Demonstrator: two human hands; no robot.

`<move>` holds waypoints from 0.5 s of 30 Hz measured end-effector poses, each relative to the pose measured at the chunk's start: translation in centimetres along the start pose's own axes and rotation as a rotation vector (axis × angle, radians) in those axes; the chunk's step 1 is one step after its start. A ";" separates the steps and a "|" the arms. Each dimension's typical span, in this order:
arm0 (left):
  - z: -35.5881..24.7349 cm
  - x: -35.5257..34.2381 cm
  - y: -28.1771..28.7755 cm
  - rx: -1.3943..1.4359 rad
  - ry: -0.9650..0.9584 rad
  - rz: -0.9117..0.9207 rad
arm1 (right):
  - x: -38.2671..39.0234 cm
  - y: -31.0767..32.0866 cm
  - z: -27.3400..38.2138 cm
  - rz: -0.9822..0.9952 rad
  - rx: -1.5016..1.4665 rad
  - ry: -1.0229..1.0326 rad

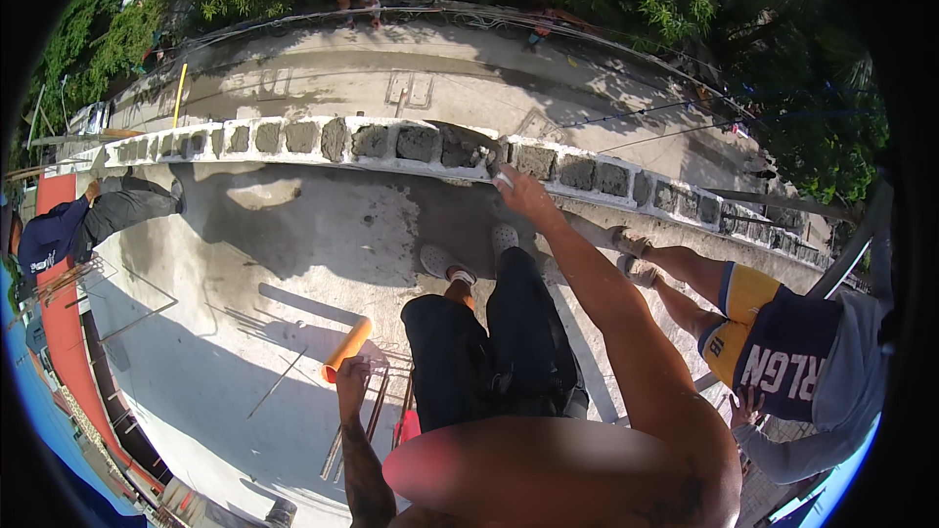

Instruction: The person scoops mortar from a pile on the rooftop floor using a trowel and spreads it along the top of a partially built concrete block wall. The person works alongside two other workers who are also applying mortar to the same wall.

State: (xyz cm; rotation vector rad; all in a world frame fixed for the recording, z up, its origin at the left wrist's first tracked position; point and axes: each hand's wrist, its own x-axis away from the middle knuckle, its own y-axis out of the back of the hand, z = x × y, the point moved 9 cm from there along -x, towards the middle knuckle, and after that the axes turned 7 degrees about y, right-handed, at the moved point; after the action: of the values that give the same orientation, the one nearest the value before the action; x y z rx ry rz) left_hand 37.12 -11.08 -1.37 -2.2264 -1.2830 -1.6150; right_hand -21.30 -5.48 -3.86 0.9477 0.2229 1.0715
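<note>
My right arm stretches up to a long row of hollow concrete blocks [572, 169], whose cores show grey fill. My right hand [523, 194] is closed on a small pale object at the near edge of the blocks, perhaps a tool; a grey lump sits just beyond it. My left hand [352, 376] is low, beside the open end of an orange pipe [350, 342], its fingers bent around something too small to name. Below the blocks, my shoes stand on the grey concrete floor [293, 235].
A co-worker in navy [54, 235] is at the far left by a red beam [54, 191]; another [743, 323] stands close on my right. Steel bars [372, 420] are near my left side. Beyond the blocks lie a lower paved road [293, 68], overhead wires and trees.
</note>
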 end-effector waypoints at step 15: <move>7.2 4.0 -5.3 0.450 0.210 -0.057 | 4.0 4.5 2.0 0.011 0.055 0.020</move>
State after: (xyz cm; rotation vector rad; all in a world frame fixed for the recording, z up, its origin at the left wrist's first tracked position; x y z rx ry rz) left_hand 39.10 -1.63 -3.10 -1.7231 -1.4821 -1.3616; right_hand -21.05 -2.65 1.77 0.9888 0.2648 1.0898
